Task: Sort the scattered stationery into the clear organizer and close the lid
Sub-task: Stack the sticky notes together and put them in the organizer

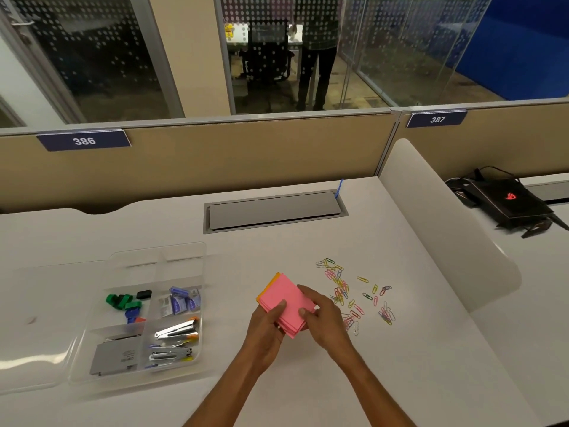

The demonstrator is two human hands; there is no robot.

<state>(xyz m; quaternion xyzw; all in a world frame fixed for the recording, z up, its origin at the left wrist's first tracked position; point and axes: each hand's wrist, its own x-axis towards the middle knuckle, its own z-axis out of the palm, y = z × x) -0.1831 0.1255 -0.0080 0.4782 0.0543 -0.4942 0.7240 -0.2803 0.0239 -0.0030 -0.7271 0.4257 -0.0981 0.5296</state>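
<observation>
While we hold the pink sticky notes in both hands, left hand and right hand clasping them mid-counter, the stack could fan and spill before reaching the clear organizer near the counter's left edge, and paper clips remain loose.

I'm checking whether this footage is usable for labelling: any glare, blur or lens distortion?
Head view: wide-angle lens bows the beige partition; a bright glare streak sits on the clear organizer's open lid; the scattered coloured paper clips look soft, individually hard to resolve.
</observation>
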